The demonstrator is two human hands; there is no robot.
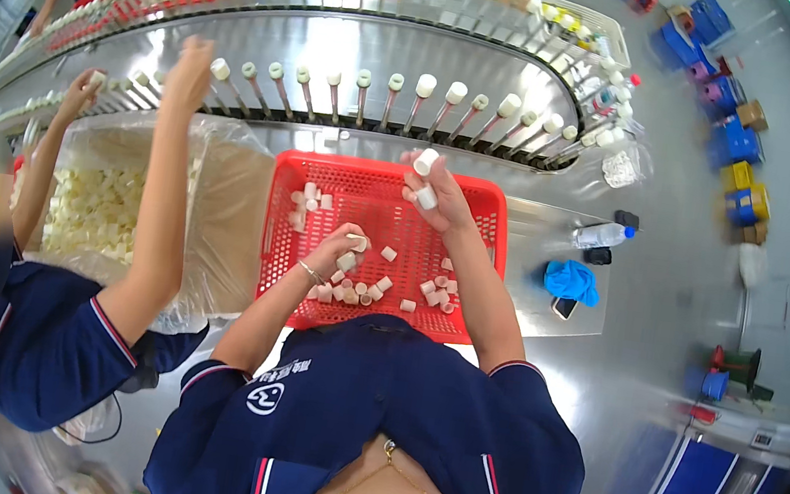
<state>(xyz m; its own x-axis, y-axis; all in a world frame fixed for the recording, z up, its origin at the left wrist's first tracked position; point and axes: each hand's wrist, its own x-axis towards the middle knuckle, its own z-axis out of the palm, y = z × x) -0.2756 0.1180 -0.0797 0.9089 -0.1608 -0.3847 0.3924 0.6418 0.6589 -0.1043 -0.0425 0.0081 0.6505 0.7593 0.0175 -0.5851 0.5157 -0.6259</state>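
My right hand (447,208) is raised over the far right part of a red perforated basket (378,189). Its fingers hold two white cylindrical caps, one at the fingertips (425,161) and one lower against the fingers. My left hand (325,255) is closed round a white cap (356,242) above the basket's middle, and another cap shows just below its fingers; whether that one is gripped I cannot tell. Several loose caps (372,291) lie in the basket, mostly along its near side and far left corner.
Beyond the basket runs a curved metal conveyor track (332,119) with upright rods, many topped by white caps. At left, a co-worker (70,333) reaches to the rods over a lined carton (227,223) of caps. A bottle (600,237) and blue cloth (572,281) lie right.
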